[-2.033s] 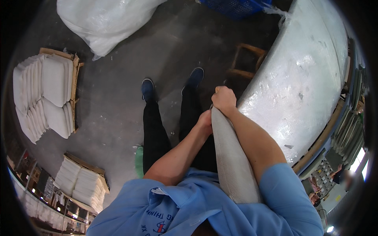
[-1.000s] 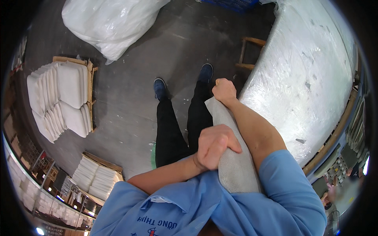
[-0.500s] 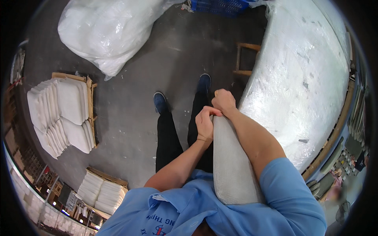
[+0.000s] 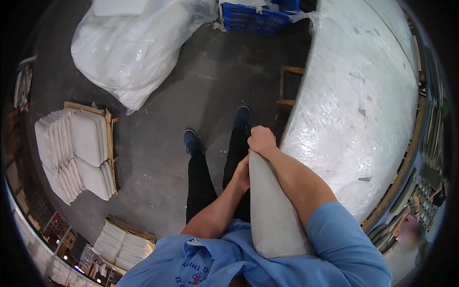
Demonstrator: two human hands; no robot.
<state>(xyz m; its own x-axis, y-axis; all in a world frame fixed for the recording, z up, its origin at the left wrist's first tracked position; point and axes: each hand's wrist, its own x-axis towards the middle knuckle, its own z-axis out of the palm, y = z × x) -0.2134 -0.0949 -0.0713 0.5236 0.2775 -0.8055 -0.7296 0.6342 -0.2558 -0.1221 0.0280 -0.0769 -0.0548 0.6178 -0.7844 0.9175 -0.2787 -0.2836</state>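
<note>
A light grey fabric cushion [image 4: 275, 210] stands on edge against my shirt front, its narrow far end pointing away from me. My right hand [image 4: 262, 139] is closed in a fist at that far end, the forearm lying along the cushion's right side. On the left side, just nearer than the right hand, my left hand [image 4: 244, 171] grips the cushion by its far end. Its fingers are partly hidden behind the fabric.
A table wrapped in clear plastic [image 4: 354, 110] stands at my right, with a wooden frame [image 4: 292, 102] by its edge. Stacked pale cushions [image 4: 91, 138] sit on a pallet at left, more cushions [image 4: 122, 239] nearer. A plastic bag [image 4: 134, 57] and blue crate [image 4: 253, 19] lie ahead.
My left hand has slid from the top of the cushion's far end down its left side. The right hand and cushion have shifted slightly left and nearer in the view.
</note>
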